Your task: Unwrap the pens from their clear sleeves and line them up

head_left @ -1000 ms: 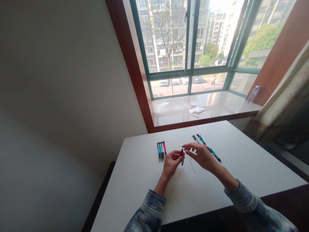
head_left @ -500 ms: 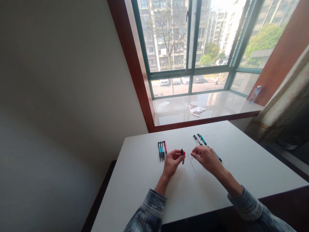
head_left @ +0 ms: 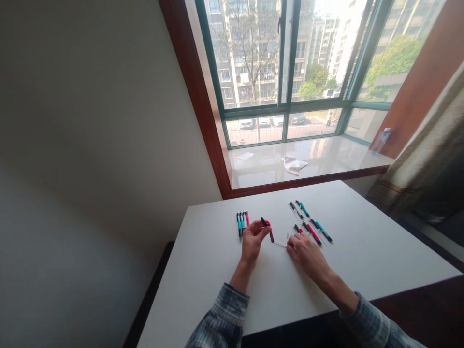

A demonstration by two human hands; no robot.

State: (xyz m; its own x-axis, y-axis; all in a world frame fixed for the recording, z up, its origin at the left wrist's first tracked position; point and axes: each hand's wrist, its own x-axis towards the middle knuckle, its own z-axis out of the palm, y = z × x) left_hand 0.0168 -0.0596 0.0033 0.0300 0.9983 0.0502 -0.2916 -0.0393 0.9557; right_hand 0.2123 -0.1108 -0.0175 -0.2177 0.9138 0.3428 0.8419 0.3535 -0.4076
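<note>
My left hand point(head_left: 252, 241) is closed, pinching a red and black pen barrel point(head_left: 271, 235) that tilts down to the right above the table. My right hand point(head_left: 306, 253) is low over the tabletop, its fingertips closed on one end of a thin white pen refill point(head_left: 280, 244). The refill's other end is close to the lower tip of the barrel; whether they touch I cannot tell. A small clear piece point(head_left: 287, 236) is just beyond the right fingertips. Red pen parts point(head_left: 297, 229) lie partly hidden behind that hand.
Several pens point(head_left: 239, 224) stand in a row left of my hands on the white table point(head_left: 203, 270). To the right lie teal pen parts point(head_left: 322, 231), a red barrel point(head_left: 313, 234) and black pieces point(head_left: 292, 206). A cloth point(head_left: 295, 165) and a bottle point(head_left: 380, 141) are on the windowsill.
My right hand has come down and nearer to me, taking hold of the refill that lay on the table and turning it. The barrel in my left hand has shifted left and tilted.
</note>
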